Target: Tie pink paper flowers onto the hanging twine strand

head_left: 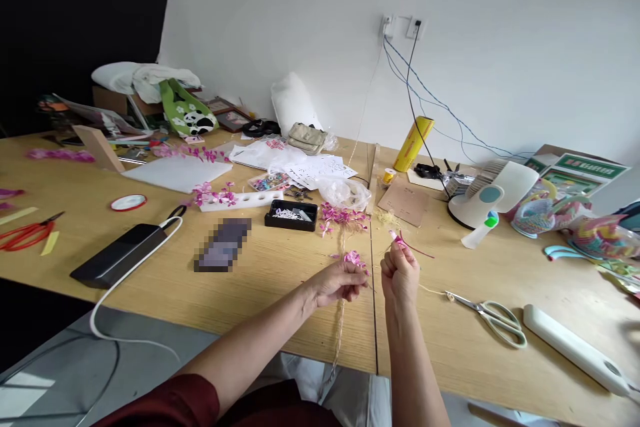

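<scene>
My left hand (336, 282) pinches a thin twine strand (341, 327) with small pink flowers (354, 257) fixed to it, just above the wooden table (260, 280). My right hand (400, 273) is closed around a pink flower stem (407, 242) that sticks up and to the right of the fist. The two hands are close together near the table's front edge, over the seam between two tabletops. The twine runs from a bunch of pink blossoms (343, 217) down past the table edge.
White-handled scissors (493, 315) and a long white device (575, 349) lie to the right. A black tray (291, 215), a black power bank (119, 255) with a white cable, red scissors (25, 235), a white fan (483, 202) and a yellow roll (413, 134) stand around.
</scene>
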Action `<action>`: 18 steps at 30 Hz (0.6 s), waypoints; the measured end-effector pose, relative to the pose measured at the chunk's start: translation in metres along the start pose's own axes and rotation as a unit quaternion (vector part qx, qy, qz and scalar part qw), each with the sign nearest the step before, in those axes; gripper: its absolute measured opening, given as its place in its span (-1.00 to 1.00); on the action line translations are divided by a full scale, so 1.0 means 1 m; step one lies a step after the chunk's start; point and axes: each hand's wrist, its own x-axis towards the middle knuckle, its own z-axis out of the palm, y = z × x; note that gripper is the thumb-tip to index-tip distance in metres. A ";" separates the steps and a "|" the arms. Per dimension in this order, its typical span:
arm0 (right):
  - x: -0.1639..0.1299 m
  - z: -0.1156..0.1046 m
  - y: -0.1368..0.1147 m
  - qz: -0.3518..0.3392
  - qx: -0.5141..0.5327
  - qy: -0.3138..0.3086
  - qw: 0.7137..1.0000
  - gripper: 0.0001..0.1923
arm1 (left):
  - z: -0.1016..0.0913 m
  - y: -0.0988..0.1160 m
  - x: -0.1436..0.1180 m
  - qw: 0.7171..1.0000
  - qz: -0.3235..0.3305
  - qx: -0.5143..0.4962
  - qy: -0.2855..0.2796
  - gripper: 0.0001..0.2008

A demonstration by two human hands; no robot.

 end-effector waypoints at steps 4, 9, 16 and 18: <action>-0.001 0.005 -0.006 0.008 -0.011 -0.015 1.000 -0.55 | -0.016 0.017 -0.008 0.988 0.111 0.034 0.103 -0.66; -0.006 0.014 0.000 0.020 -0.030 -0.034 0.999 -0.58 | 0.014 0.041 0.000 0.960 0.244 0.067 0.121 -0.69; -0.009 0.013 0.002 0.052 -0.047 -0.029 0.997 -0.60 | 0.037 0.040 0.018 0.975 0.209 0.048 0.054 -0.66; -0.009 0.011 0.001 0.060 -0.050 -0.032 0.996 -0.60 | 0.032 0.038 0.021 0.984 0.173 0.032 0.029 -0.66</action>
